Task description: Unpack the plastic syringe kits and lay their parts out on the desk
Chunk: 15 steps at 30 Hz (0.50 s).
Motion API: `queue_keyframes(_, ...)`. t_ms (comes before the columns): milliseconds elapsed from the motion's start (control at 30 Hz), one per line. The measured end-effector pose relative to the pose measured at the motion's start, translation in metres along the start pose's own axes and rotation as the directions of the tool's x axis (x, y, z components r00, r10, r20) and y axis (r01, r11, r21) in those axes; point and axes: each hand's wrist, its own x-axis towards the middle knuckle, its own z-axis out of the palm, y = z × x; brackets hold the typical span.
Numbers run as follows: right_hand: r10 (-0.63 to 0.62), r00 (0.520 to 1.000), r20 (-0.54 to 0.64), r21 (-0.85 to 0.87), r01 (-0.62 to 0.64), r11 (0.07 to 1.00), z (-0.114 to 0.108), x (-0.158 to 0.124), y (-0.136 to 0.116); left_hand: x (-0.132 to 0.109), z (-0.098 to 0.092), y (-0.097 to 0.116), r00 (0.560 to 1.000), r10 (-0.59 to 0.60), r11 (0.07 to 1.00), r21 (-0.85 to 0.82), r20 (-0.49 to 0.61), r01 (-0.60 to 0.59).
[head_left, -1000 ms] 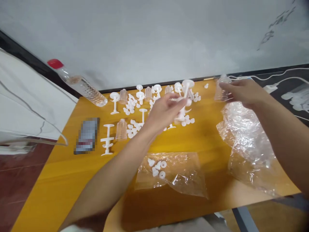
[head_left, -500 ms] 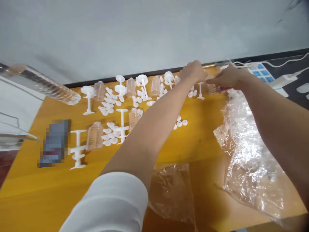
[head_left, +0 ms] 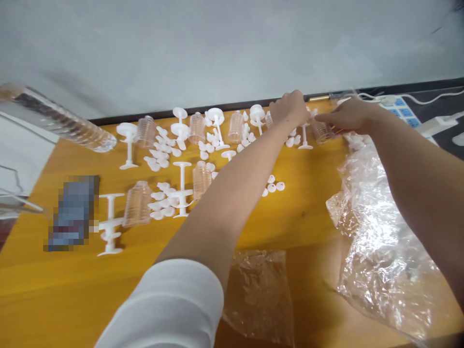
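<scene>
My left hand (head_left: 290,110) is at the back of the wooden table, its fingers curled together near small white pieces (head_left: 293,140); whatever it grips is hidden. Just right of it, my right hand (head_left: 346,116) reaches over a clear ribbed plastic cylinder (head_left: 322,131), its fingers closed round the upper part. A white stand-like piece (head_left: 305,137) is upright between the two hands. To the left, more clear cylinders (head_left: 236,127), white stands (head_left: 216,126) and clusters of small white pieces (head_left: 159,157) lie in two rows. Several round white caps (head_left: 280,186) lie beyond my left forearm.
A large crinkled clear bag (head_left: 384,232) lies under my right forearm, and a flat clear bag (head_left: 261,295) near the front. At the left are a blurred dark object (head_left: 74,212) and a clear bottle (head_left: 68,121). White cables (head_left: 427,100) run at the back right.
The view has shifted slightly. My right hand is a little farther right, with the clear cylinder beneath it showing more fully. My left hand has barely moved.
</scene>
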Motion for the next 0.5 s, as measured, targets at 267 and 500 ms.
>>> queue_keyframes(267, -0.003, 1.0, -0.003, -0.17, 0.002, 0.985, -0.003, 0.011, -0.002, -0.007, -0.003, -0.003, 0.996, 0.004, 1.0, -0.024, -0.084, -0.006)
queue_keyframes(500, 0.089, 0.996, -0.015, 0.029, -0.089, 0.996, 0.004, 0.005, -0.012, -0.035, -0.05, 0.001, 0.973, 0.123, 0.992, 0.028, -0.196, -0.12)
